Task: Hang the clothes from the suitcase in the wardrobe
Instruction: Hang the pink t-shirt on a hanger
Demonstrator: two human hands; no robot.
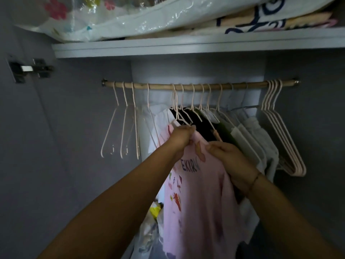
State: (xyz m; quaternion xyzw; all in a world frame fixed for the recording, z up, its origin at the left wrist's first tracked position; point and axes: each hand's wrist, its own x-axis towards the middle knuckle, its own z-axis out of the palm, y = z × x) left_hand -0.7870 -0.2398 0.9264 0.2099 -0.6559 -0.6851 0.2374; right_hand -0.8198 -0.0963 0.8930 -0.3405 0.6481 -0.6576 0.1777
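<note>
Head view looks into the wardrobe [74, 128], where a shelf [186, 46] carries bagged bedding [121, 17] above a wooden rail [186, 85]. A pink shirt [201, 202] hangs mid-rail, just left of dark and white clothes [242, 135]. Empty hangers [123, 124] hang at the rail's left end, and a bunch more [285, 139] at its right. The left hand [180, 137] grips the shirt's top edge at a hanger [183, 118], fingers curled round the cloth. The right hand [229, 156] pinches the shirt just beside it. A bracelet [254, 179] circles the right wrist.
</note>
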